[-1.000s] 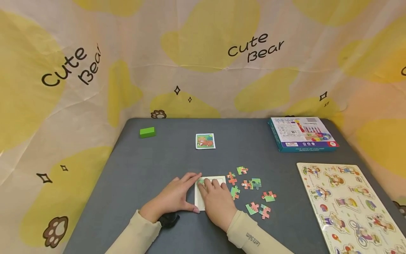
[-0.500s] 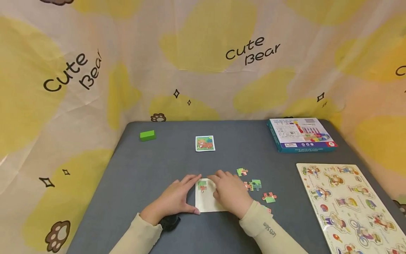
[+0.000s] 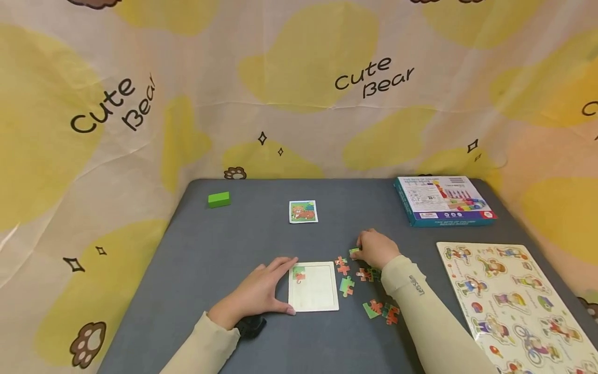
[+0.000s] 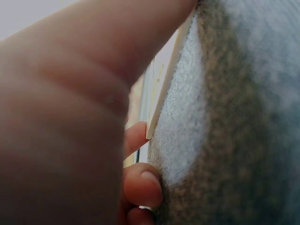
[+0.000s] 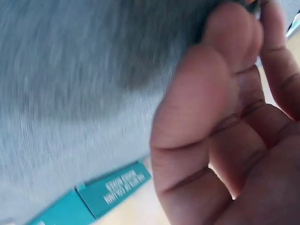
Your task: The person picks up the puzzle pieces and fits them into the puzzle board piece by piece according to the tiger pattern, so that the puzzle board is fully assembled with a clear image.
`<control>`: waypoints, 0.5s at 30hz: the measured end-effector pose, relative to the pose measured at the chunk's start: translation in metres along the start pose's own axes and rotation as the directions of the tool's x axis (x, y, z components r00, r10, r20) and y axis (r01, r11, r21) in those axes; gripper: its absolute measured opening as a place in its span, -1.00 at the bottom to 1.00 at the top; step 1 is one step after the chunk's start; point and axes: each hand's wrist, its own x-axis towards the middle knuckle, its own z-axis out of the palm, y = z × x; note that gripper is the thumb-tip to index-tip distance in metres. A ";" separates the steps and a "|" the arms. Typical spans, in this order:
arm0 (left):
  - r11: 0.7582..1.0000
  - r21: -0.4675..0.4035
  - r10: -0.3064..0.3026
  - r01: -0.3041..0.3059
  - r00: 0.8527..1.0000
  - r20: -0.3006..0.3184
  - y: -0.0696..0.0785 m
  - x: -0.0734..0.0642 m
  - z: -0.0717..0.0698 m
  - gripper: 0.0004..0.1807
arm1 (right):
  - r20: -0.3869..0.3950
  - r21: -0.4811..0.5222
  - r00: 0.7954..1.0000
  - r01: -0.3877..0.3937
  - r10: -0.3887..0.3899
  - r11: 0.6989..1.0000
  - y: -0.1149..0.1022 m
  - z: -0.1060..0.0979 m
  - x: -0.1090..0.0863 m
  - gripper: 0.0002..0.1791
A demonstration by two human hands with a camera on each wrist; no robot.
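Printed cloth backdrop (image 3: 299, 62), marked "Cute Bear" over yellow patches, stands behind the work area and at both sides. Below it, a grey table (image 3: 243, 234). Figure board (image 3: 509, 283) lies flat along the right side; boxed set (image 3: 446, 201) sits at the far right. Both are outside the hands' working ground, which presumably keeps them from fouling the arms.

Hands found apart. Left hand (image 3: 259, 291): thumb and forefinger span the left side of a shallow tray (image 3: 315, 296), one at each corner, clamping it; judged a brace against sliding. Right hand (image 3: 379, 249): beyond the tray's far right corner, fingers bent, tips brought together. Tray lies flat on the near part of the table.

Picture card (image 3: 303, 212) rests face up beyond the tray, plausibly for unobstructed viewing. Green block (image 3: 218, 199) stands at far left, well apart.

Loose pieces (image 3: 347, 286) lie right of the tray, convenient to the right hand. One placed piece (image 3: 299, 273) occupies the tray's far left corner. Green piece (image 3: 353, 251) is pinched in the right fingertips; whether lifted, cannot tell.
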 end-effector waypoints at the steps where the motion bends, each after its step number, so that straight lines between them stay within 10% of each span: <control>1: 1.000 -0.001 0.001 -0.001 1.000 -0.003 0.000 0.000 0.000 0.28 | 0.004 0.019 1.000 0.010 -0.010 1.000 0.001 0.001 0.001 -0.72; 15: 1.000 -0.009 0.013 -0.013 1.000 -0.015 0.000 0.001 0.000 0.27 | 0.039 0.186 0.998 0.038 -0.046 0.982 0.013 -0.005 0.004 -0.75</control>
